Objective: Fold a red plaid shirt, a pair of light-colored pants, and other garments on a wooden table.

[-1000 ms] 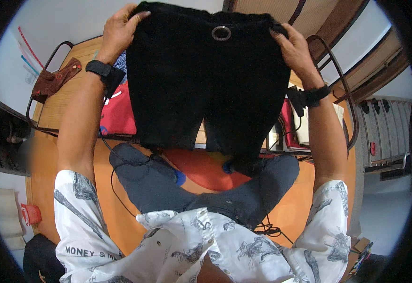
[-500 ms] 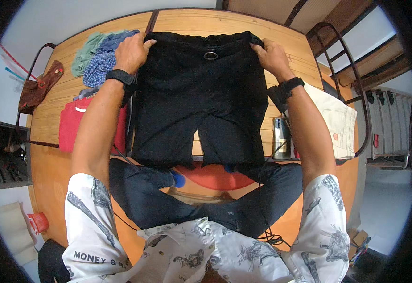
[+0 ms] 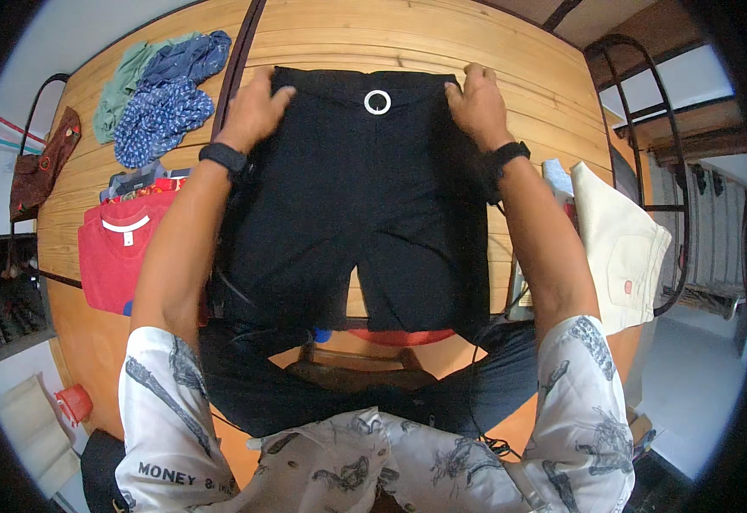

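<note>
A pair of black shorts (image 3: 361, 179) is spread on the wooden table, waistband away from me and legs toward my lap. A pale ring (image 3: 378, 102) shows at the middle of its front, just below the waistband. My left hand (image 3: 256, 109) rests at the waistband's left corner, thumb over the cloth and fingers apart beyond the edge. At the right corner is my right hand (image 3: 479, 107), its thumb touching the fabric and its fingers stretched outward. Neither hand appears to grip the cloth.
On the wooden table (image 3: 339, 38), crumpled green and blue clothes (image 3: 164, 107) lie at the far left. A folded red shirt (image 3: 121, 248) sits nearer left, cream trousers (image 3: 617, 248) at right. Dark metal rails (image 3: 666, 128) stand at the table's ends. A cable runs near my right knee.
The shorts have come down flat and nearer to me, their waistband now straight. My fingers have loosened from the waistband corners. The view has shifted slightly.
</note>
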Demonstrator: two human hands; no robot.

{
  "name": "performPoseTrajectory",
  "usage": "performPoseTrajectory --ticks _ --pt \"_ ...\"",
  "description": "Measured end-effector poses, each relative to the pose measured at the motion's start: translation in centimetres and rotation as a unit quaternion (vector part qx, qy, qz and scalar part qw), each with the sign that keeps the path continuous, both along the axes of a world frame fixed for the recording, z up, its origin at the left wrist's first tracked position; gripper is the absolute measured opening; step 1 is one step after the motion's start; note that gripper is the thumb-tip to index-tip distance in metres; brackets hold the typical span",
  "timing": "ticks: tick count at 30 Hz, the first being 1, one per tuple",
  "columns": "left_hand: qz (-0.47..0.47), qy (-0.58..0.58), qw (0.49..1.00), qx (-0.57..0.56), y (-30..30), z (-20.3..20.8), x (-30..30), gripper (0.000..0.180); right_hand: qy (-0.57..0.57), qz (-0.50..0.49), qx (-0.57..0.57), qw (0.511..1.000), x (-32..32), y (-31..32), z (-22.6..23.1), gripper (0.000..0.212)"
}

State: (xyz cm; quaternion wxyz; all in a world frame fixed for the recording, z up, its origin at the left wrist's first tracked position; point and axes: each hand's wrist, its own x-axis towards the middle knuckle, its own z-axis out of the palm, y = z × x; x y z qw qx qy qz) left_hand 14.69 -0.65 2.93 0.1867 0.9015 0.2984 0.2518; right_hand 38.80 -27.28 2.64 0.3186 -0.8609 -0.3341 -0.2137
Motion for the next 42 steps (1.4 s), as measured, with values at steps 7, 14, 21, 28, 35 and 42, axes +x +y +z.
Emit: performPoseTrajectory --ticks 7,14,21,28,35,42 --pt "-0.134 0.275 0.940 0.152 -8.1 -0.9 -3.4 0.092 -0.071 0.196 -0.245 0.947 -5.5 -2.7 -0.6 0.059" --pt "-0.128 0.286 0.938 0.147 -4.8 -1.5 -0.1 0.099 -0.123 0.191 -0.238 0.944 -1.6 -1.2 -3.4 0.079" --pt "-0.124 0.315 0.929 0.148 -0.4 0.3 4.4 0.102 -0.098 0.171 -0.271 0.942 4.3 2.7 -1.8 0.084" --pt "-0.152 0.296 0.925 0.182 4.7 0.4 8.1 0.106 -0.113 0.161 -0.273 0.942 9.2 5.4 -1.0 0.093" --pt "-0.151 0.284 0.931 0.175 7.1 1.2 11.1 0.107 -0.126 0.153 -0.268 0.943 11.8 7.4 0.3 0.098" --pt "-0.149 0.265 0.943 0.136 5.0 1.9 10.9 0.110 -0.091 0.154 -0.256 0.950 11.1 6.8 -0.3 0.096"
